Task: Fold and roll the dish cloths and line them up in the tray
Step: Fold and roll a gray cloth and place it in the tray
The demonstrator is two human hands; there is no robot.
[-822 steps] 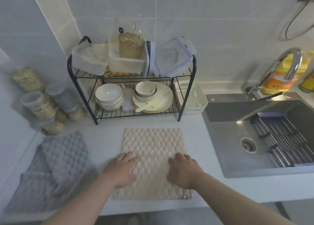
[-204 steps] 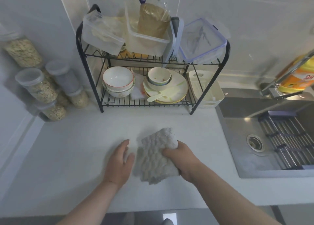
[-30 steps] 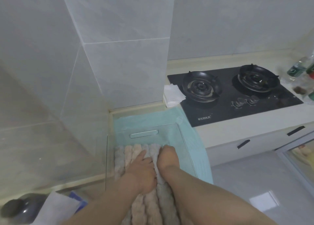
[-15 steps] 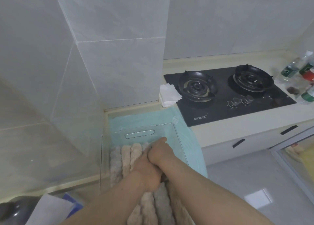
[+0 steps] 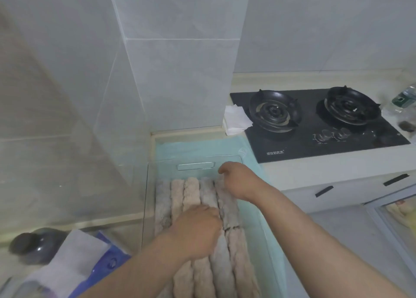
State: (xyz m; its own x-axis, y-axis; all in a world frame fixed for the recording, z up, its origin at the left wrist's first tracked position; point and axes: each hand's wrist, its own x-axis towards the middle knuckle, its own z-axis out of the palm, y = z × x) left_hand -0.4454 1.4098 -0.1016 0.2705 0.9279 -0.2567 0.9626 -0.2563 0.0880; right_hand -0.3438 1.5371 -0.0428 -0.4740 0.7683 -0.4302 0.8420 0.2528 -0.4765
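Observation:
A clear plastic tray (image 5: 195, 165) with a slot handle at its far end sits on a light teal mat (image 5: 198, 145). Several rolled dish cloths (image 5: 191, 193), beige and grey, lie side by side lengthwise in it. My left hand (image 5: 198, 228) presses flat on the middle rolls. At the far right corner of the tray my right hand (image 5: 237, 179) rests on the far end of the rightmost grey roll (image 5: 226, 210), fingers curled down over it. The near ends of the rolls run out of view under my arms.
A tiled wall column (image 5: 180, 72) stands just behind the tray. To the right lies a black two-burner gas hob (image 5: 315, 122) with a folded white paper (image 5: 236, 120) at its left edge. A dark round object (image 5: 33, 243) and blue-white packaging (image 5: 90, 259) sit at lower left.
My two hands, bunched together over the rolls half a second ago, have parted: the left slid back toward me, the right moved to the tray's far right corner.

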